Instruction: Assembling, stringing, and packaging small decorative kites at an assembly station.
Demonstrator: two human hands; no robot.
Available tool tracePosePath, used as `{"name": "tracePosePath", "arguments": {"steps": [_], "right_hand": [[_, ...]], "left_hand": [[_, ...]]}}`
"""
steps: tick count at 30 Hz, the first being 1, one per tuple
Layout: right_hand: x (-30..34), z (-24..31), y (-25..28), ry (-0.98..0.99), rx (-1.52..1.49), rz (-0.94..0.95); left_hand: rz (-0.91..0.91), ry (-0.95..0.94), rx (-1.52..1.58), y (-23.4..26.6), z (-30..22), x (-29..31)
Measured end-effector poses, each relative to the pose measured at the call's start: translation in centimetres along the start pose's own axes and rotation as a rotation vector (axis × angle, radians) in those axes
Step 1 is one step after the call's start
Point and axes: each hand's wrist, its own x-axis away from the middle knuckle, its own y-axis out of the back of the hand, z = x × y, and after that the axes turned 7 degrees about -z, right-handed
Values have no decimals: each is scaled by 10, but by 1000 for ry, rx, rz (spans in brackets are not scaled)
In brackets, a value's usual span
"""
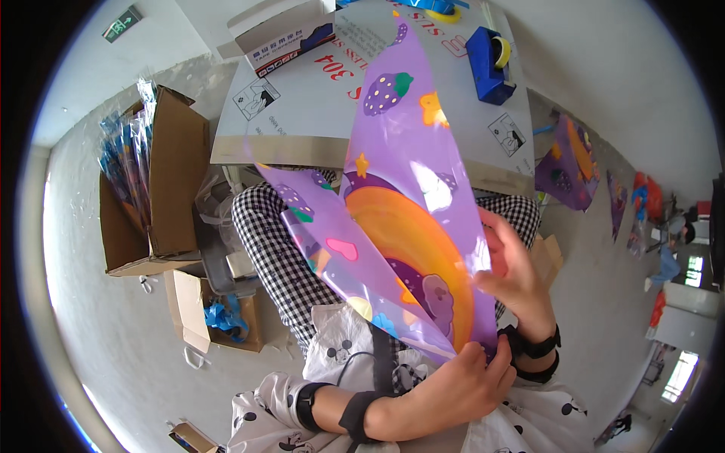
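My left hand (453,389) is curled nearly closed around the narrow lower tip of a purple plastic film cone (408,211), fingers wrapped over the gathered point just above my lap. My right hand (513,272) stands half open against the cone's right edge, palm toward the film and fingers spread and bent; I cannot tell whether the thumb pinches the edge. The film is glossy and thin, catching white glare, printed with an orange arc, a strawberry, stars, hearts and a pale cloud shape. It fans upward from my grip into a tall pointed sheet, with a second flap folding off to the left over my checked trousers (279,257).

Behind the cone lies a flat white cardboard sheet (302,106) serving as a work surface; a blue tape dispenser (491,64) stands on it at the far right. To my left an open brown carton (162,189) holds blue-packaged bundles. More purple cones (566,162) lie on the floor to my right
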Motion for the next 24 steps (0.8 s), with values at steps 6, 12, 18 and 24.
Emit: {"name": "tracePosePath", "arguments": {"steps": [6, 12, 18, 24], "right_hand": [[-6, -10, 2, 48, 243, -294], [15, 27, 42, 310, -57, -744], [27, 38, 74, 370, -111, -880], [35, 36, 99, 449, -306, -959]], "left_hand": [[-39, 9, 58, 10, 7, -5], [-139, 148, -148, 19, 31, -1], [-210, 153, -56, 15, 25, -5], [-325, 94, -49, 9, 20, -13]]}}
